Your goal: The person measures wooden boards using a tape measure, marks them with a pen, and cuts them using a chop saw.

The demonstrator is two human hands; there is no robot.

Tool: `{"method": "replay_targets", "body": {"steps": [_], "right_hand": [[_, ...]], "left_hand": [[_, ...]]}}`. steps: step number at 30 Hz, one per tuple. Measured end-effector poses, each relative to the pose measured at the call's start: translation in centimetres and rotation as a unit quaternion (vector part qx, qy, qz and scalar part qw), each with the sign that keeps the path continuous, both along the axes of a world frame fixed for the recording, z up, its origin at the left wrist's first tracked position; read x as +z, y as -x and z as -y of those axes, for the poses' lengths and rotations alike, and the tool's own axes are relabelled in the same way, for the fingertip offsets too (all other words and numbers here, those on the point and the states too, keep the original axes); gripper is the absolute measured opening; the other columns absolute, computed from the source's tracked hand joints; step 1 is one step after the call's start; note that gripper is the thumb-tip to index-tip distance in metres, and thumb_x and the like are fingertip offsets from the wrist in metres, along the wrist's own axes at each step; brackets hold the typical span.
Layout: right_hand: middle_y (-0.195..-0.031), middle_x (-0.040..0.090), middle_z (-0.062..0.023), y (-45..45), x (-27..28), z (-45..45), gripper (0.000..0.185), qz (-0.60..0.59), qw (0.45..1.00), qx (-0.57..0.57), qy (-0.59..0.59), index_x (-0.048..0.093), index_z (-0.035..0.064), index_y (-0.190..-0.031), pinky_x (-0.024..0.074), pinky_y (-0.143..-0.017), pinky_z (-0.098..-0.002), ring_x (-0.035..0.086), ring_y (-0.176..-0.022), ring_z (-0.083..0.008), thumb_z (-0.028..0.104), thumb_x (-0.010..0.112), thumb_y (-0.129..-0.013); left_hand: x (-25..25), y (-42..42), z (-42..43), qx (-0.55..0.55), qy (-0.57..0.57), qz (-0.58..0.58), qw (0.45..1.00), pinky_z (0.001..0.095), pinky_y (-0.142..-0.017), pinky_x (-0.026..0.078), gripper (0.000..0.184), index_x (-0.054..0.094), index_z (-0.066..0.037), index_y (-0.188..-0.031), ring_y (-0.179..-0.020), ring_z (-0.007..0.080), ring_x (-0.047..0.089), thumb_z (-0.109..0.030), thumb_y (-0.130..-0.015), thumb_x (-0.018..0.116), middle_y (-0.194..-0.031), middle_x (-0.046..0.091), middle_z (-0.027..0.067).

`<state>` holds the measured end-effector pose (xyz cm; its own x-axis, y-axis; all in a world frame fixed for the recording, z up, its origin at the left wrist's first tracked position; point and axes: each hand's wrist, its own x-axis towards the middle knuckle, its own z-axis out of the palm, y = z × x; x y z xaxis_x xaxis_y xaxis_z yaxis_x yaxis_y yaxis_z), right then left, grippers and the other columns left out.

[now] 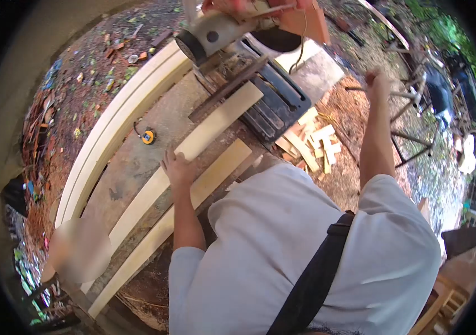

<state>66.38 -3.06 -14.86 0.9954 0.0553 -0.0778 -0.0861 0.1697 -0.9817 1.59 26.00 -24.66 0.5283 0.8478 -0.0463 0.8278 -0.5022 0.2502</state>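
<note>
My left hand [178,168] rests on a long pale wooden board [218,123], its fingers spread over the surface. The board's far end lies beside the black metal base [274,103] of a power saw [215,36]. My right hand [377,81] is raised off to the right of the saw, away from the boards; its fingers are too small and blurred to read. Nearer my body lies a second long board [221,170], roughly parallel to the first.
Curved pale strips [101,134] run along the workbench's [165,109] far left edge. A yellow tape measure [148,136] lies on the bench. Wood offcuts [313,146] are piled on the ground right of the saw, near metal frames [411,139]. A blurred shape covers the lower left.
</note>
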Motion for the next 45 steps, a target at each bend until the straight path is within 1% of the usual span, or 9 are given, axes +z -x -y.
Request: {"method": "replay_targets", "body": {"steps": [4,6,12,17,27,36,38,41,45], "right_hand": [[-0.103,0.072,-0.01,7.3,-7.7,-5.3,0.031,-0.202,0.946,0.162,0.193,0.059,0.0088,-0.117,0.0424,-0.065,-0.0385,0.06,-0.076,-0.0188,0.031,0.048,-0.098],[-0.113,0.07,-0.0106,8.6,-10.7,-8.2,0.036,-0.223,0.925,0.246,0.185,0.053,0.0096,-0.128,0.0427,-0.087,-0.0429,0.06,-0.098,-0.0217,0.031,0.049,-0.1],[-0.121,0.066,-0.0103,7.4,-17.5,-15.7,0.046,-0.323,0.904,0.262,0.103,0.041,0.016,-0.143,0.0452,-0.092,-0.0425,0.061,-0.101,-0.0236,0.04,0.043,-0.104],[-0.083,0.07,-0.0056,4.9,-22.5,-18.3,0.021,-0.301,0.899,0.318,0.002,0.067,0.0136,-0.092,0.0547,-0.07,-0.0353,0.068,-0.078,-0.0217,0.031,0.057,-0.097],[-0.089,0.066,-0.004,2.1,-22.7,-15.1,0.011,-0.238,0.92,0.309,0.042,0.064,0.0089,-0.096,0.0567,-0.075,-0.0345,0.065,-0.081,-0.0213,0.013,0.054,-0.096],[-0.087,0.069,-0.0046,-1.1,-20.2,4.5,0.028,-0.265,0.942,0.118,0.167,0.068,0.0114,-0.096,0.0546,-0.077,-0.0446,0.066,-0.087,-0.0227,0.036,0.054,-0.094],[-0.087,0.07,-0.0047,0.9,-21.0,10.0,0.032,-0.343,0.898,0.102,0.257,0.069,0.0119,-0.096,0.0541,-0.078,-0.0468,0.066,-0.089,-0.023,0.041,0.054,-0.093],[-0.091,0.072,-0.0079,2.7,-24.1,16.3,0.035,-0.448,0.752,0.229,0.425,0.066,0.0096,-0.101,0.049,-0.077,-0.0535,0.065,-0.091,-0.0267,0.042,0.056,-0.092],[-0.097,0.07,-0.0074,18.4,-12.2,6.6,0.053,-0.375,0.477,0.533,0.589,0.059,0.0054,-0.106,0.0479,-0.089,-0.0438,0.063,-0.086,-0.025,0.056,0.057,-0.091]], "left_hand": [[0.5,-2.3,3.1,0.083,0.013,-0.005,0.996,0.0613,-0.116,0.019,0.049,0.069,0.0,-0.104,-0.145,0.0469,0.02,-0.036,-0.073,0.077,-0.158,0.023,0.0241],[0.5,-2.9,4.7,0.078,0.004,-0.04,0.996,0.0627,-0.115,0.02,0.049,0.068,-0.001,-0.112,-0.145,0.0481,0.019,-0.035,-0.077,0.074,-0.159,0.02,0.0231],[1.7,-4.6,7.1,0.123,0.004,0.051,0.991,0.061,-0.113,0.027,0.048,0.069,-0.003,-0.115,-0.141,0.0482,0.029,-0.034,-0.078,0.072,-0.156,0.029,0.0241],[-3.8,-1.5,10.5,0.15,-0.008,0.144,0.978,0.0507,-0.114,0.032,0.048,0.067,0.0,-0.117,-0.137,0.0461,0.037,-0.03,-0.08,0.07,-0.151,0.038,0.0253],[-0.4,0.0,13.7,0.222,0.104,0.145,0.959,0.0431,-0.113,0.034,0.055,0.061,0.008,-0.123,-0.134,0.0427,0.042,-0.029,-0.083,0.069,-0.144,0.045,0.0291],[-3.7,8.7,12.2,0.433,-0.031,0.288,0.853,0.0369,-0.088,0.053,0.059,0.053,-0.001,-0.133,-0.101,0.0334,0.066,-0.022,-0.082,0.074,-0.122,0.064,0.0178],[-8.3,13.7,11.8,0.472,-0.069,0.209,0.854,0.036,-0.09,0.051,0.06,0.053,0.008,-0.132,-0.1,0.0279,0.067,-0.026,-0.086,0.072,-0.112,0.068,0.0188],[-4.9,17.3,8.4,0.58,0.024,0.423,0.695,0.033,-0.086,0.051,0.048,0.061,0.012,-0.118,-0.093,0.022,0.065,-0.024,-0.088,0.07,-0.103,0.07,0.0159],[-3.9,22.8,3.4,0.623,0.092,0.632,0.452,0.0393,-0.09,0.048,0.048,0.054,0.005,-0.128,-0.102,0.0243,0.059,-0.027,-0.094,0.066,-0.118,0.062,0.015]]}}
